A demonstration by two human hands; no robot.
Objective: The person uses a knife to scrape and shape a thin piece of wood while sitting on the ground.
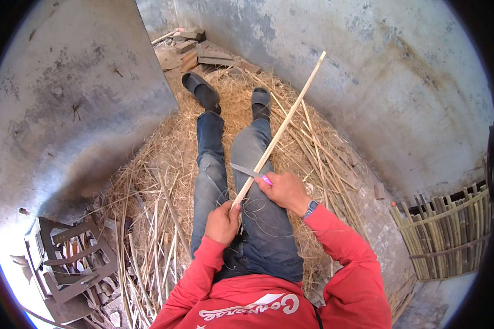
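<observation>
A long pale bamboo strip (282, 127) slants across my legs, its far end up to the right near the wall. My left hand (223, 223) is closed around the strip's near end, just above my lap. In my right hand (283, 192) is a knife (246, 170) with a pink handle, mostly hidden in the fist. Its thin blade points left and lies across the strip, a little ahead of my left hand. Fine shavings curl over my right thigh near the wrist.
Pale shavings (170, 143) cover the floor around my outstretched legs. Cut strips (316, 148) lie along the right wall, and more sticks (151, 241) lie at left. A metal frame (82, 257) stands lower left, a slatted bamboo basket (444, 236) at right. Bricks (211, 56) sit in the far corner.
</observation>
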